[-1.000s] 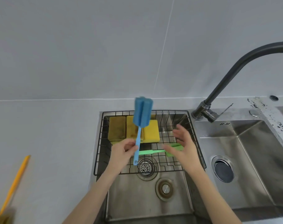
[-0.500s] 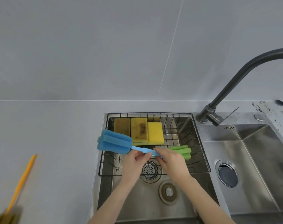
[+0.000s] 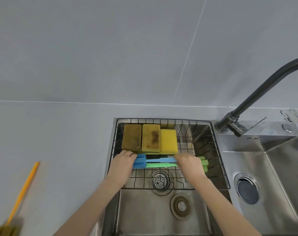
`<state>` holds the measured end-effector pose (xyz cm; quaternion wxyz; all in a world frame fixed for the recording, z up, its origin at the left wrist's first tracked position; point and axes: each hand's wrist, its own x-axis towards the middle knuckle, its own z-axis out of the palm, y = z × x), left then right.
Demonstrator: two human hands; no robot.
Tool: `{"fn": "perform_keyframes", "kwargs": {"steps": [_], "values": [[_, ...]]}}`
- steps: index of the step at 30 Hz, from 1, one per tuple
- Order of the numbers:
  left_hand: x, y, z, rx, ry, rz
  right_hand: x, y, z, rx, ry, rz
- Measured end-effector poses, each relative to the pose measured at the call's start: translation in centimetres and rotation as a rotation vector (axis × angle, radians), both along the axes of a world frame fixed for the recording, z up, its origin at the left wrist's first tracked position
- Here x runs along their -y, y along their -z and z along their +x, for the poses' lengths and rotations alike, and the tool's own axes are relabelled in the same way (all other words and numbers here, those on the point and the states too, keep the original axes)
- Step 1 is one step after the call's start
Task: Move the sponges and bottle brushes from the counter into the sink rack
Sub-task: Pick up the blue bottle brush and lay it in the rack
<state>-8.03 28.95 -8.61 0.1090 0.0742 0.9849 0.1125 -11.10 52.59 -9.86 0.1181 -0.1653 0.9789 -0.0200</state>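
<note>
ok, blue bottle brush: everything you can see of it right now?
The blue bottle brush lies flat and crosswise in the wire sink rack, in front of the sponges. It has a ribbed foam-looking head at the left end and a thin, flat handle that looks like plastic running right. The left hand covers part of the head; the right hand covers the handle's far end. The green brush lies alongside, pointing the opposite way. Whether either hand still has a grip is unclear.
</note>
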Motion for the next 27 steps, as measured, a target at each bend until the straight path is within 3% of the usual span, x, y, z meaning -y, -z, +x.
{"fn": "perform_keyframes", "kwargs": {"steps": [15, 21, 27], "values": [[-0.3, 2.8, -1.2, 0.024, -0.047, -0.043, 0.8, 2.6, -1.7, 0.058, 0.041, -0.010], [-0.5, 3.0, -1.5, 0.063, -0.029, -0.083, 0.8, 1.8, -0.7, -0.044, 0.051, -0.160], [-0.6, 2.8, -1.4, 0.073, -0.010, -0.129, 0.6, 1.0, -0.1, -0.168, 0.014, -0.074]]}}
